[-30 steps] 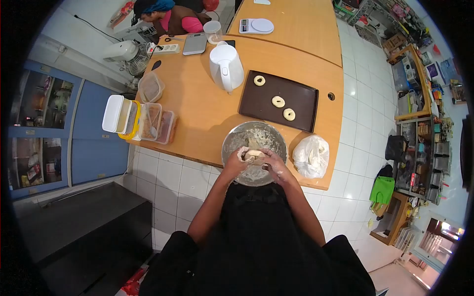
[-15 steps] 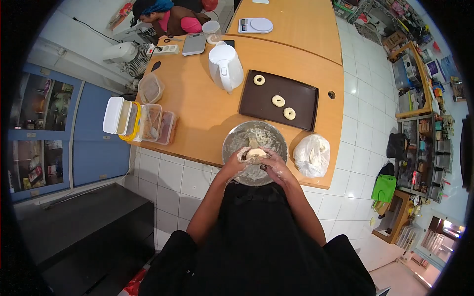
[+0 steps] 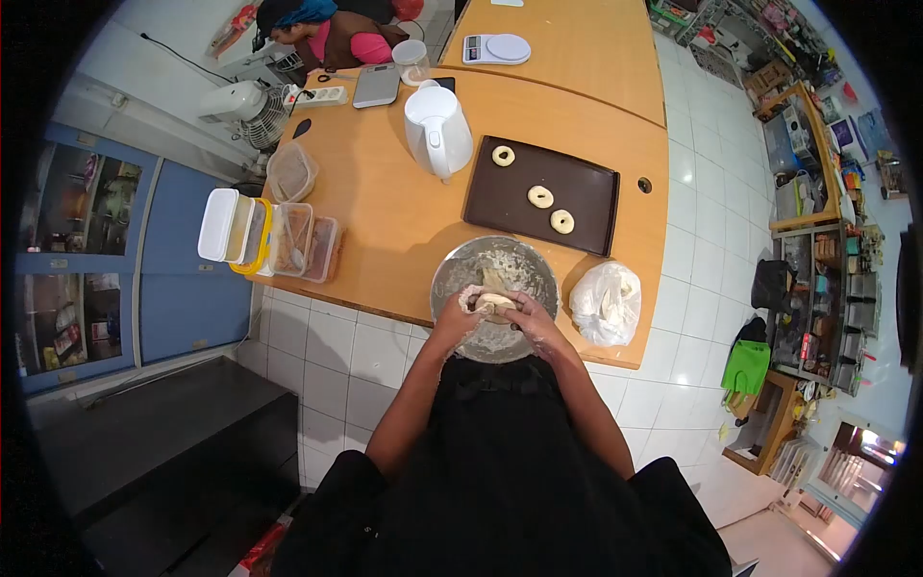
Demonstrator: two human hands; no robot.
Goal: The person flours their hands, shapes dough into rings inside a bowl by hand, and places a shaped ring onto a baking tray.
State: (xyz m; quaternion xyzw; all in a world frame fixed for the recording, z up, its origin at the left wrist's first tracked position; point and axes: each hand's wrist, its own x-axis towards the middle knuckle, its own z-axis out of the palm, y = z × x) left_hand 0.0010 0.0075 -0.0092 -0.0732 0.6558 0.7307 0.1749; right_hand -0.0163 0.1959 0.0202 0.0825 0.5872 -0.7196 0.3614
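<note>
Over the metal mixing bowl (image 3: 448, 279) I hold a pale piece of dough (image 3: 497, 302) between both hands. My left hand (image 3: 459, 317) grips its left side, and my right hand (image 3: 535, 321) has its fingers on the right side. Flour and dough bits coat my fingers. Smears of floury dough cling to the bowl's inner wall. Beyond the bowl, a dark baking tray (image 3: 519, 213) carries three dough rings, one of them this ring (image 3: 540, 197) near its middle. A white plastic bag (image 3: 607, 304) stands right of the bowl.
A white electric kettle (image 3: 437, 130) stands behind the bowl. Plastic containers (image 3: 291, 240) sit at the table's left edge. Farther back are a grey scale (image 3: 376, 87), a white scale (image 3: 496, 49) and a power strip (image 3: 317, 96). A person (image 3: 336, 38) is at the far left.
The dough has tilted slightly between my hands and my fingers have shifted around it. The tray, bag and kettle stay in place.
</note>
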